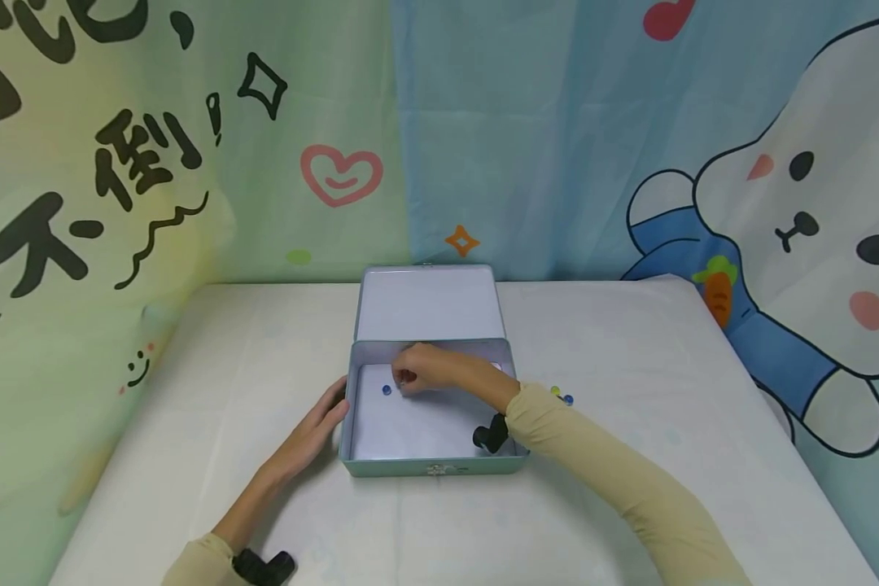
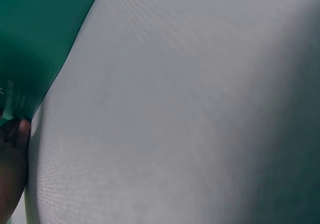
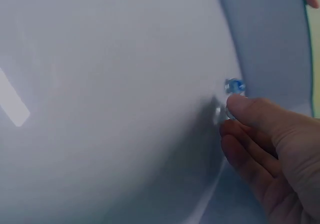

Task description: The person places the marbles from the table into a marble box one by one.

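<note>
Well, 不倒-printed backdrop (image 1: 476,138); right hand (image 1: 423,369) pinches bead (image 3: 219,115), left hand (image 1: 322,417) straight against box (image 1: 395,468)

Head cam's nice and bright, just soft shadows toward the table's (image 1: 703,391) near edge. Left wrist is dim, ripply, with a dark blur on the right. Right wrist's hazy: glare streak, box (image 1: 410,468) walls look bowed.
</note>
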Motion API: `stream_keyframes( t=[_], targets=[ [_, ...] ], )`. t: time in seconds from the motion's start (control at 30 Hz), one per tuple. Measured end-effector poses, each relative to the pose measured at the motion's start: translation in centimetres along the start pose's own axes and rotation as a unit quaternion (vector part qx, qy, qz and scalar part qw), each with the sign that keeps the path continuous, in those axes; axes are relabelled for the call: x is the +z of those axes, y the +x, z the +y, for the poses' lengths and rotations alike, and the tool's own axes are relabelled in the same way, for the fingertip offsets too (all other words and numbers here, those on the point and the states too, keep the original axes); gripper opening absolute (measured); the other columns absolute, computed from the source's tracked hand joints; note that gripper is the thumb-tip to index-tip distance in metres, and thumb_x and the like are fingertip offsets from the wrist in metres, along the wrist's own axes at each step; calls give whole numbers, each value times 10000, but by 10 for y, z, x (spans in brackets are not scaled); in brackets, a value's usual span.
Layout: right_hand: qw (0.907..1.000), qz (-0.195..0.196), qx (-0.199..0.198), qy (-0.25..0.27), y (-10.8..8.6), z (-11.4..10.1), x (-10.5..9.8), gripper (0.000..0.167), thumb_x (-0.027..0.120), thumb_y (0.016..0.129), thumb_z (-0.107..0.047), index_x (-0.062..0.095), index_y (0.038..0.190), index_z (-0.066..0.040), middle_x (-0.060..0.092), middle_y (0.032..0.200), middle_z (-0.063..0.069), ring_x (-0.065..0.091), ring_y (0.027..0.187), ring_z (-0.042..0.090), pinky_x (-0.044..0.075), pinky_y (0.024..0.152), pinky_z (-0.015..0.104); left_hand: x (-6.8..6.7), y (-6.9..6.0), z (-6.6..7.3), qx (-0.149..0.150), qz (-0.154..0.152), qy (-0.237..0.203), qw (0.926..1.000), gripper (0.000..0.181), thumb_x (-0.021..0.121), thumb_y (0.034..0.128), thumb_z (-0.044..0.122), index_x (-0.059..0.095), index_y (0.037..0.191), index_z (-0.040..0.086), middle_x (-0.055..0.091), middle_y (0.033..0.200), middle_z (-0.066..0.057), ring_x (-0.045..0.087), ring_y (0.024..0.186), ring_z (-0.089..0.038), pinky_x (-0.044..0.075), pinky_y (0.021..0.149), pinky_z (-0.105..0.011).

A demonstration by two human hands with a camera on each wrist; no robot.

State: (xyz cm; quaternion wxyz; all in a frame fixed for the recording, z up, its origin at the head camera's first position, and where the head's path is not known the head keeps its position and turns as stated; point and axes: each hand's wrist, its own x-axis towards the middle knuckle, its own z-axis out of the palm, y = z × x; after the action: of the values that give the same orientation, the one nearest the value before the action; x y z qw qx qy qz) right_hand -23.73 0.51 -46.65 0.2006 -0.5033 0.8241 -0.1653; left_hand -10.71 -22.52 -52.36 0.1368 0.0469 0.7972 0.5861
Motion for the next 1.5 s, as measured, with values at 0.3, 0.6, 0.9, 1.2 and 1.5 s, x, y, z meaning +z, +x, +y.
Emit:
stream_keyframes(
  t=[0.3, 0.6, 0.9, 1.2, 1.5],
  targets=[
    [9997, 14, 207, 93, 2, 10, 9, 65, 716, 872, -118, 664, 878, -80, 664, 833, 17, 545, 745, 63, 457, 685, 153, 0, 0, 1, 38, -18, 29, 10000, 554, 331, 1053, 384, 179, 1557, 214, 184, 1628, -113, 119, 1512, -360, 87, 1192, -625],
    [9995, -73, 302, 10, 3, 9, 9, 85, 722, 872, -134, 658, 895, -83, 661, 848, 18, 542, 757, 64, 452, 691, 153, 0, -1, 0, 48, -39, 15, 10000, 556, 325, 1053, 382, 171, 1559, 210, 173, 1631, -118, 107, 1512, -371, 78, 1186, -637],
    [9994, -98, 303, 122, -5, 6, -4, 275, 729, 868, -146, 664, 1100, -13, 698, 960, 79, 635, 866, 146, 515, 778, 209, 0, -1, 1, -75, 35, 87, 9999, 563, 332, 1048, 403, 173, 1558, 225, 172, 1632, -110, 100, 1515, -362, 72, 1188, -633],
    [9982, 335, -74, 489, -37, -3, -28, 293, 695, 895, -144, 659, 1143, 9, 713, 1064, 129, 667, 942, 170, 539, 823, 202, 3, 0, 0, -113, 7, 65, 9999, 573, 332, 1048, 408, 169, 1560, 208, 161, 1634, -115, 87, 1515, -371, 67, 1185, -638],
    [9831, 1672, 23, 751, -97, -19, -37, 186, 682, 907, -169, 679, 1075, -90, 686, 993, 23, 657, 895, 101, 567, 812, 248, 2, 0, -1, -89, -31, 72, 9999, 582, 330, 1047, 412, 163, 1561, 195, 146, 1637, -119, 76, 1515, -377, 66, 1182, -644]
  ],
)
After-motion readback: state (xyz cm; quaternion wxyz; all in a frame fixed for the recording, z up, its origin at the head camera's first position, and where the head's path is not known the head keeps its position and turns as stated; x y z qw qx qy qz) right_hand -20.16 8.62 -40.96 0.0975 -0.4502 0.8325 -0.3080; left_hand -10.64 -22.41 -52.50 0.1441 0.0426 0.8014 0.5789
